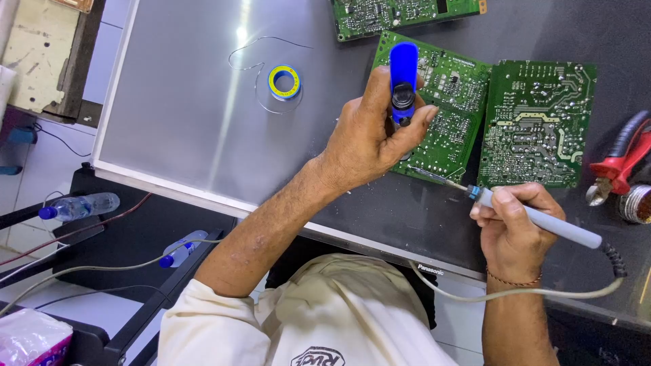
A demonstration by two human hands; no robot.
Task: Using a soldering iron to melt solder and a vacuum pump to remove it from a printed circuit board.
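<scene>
Two hands at work: both are closed on tools over the green circuit boards on the desk (169, 122)
Left hand (369, 132): wrapped tight round a blue desoldering pump (403, 78), thumb near its black plunger end, the pump held upright over the middle circuit board (441, 102)
Right hand (512, 227): gripping a grey soldering iron (542, 218) like a pen, its cord (529, 291) trailing back across the desk edge
Iron tip: lies at the lower edge of the middle board, close to the gap beside the right circuit board (536, 125); whether it touches a joint I cannot tell
Pump nozzle: hidden behind the left hand, so its place on the board is not shown
Boards: three in view, solder side up (the third, upper circuit board (400, 13), is partly cut off by the frame); none shows a part lifted off
Progress, as I judge it: tools are up and aimed at the middle board, yet no removed part or fresh solder blob shows, so the joint work looks early or mid-way
Left to do, judged: heating, sucking and any resoldering
Solder spool (284, 81): yellow and blue, lying well apart to the left with loose wire curling out, untouched
Red-handled pliers (620, 163): at the right edge, untouched
Water bottles (78, 205): below the desk, left
</scene>
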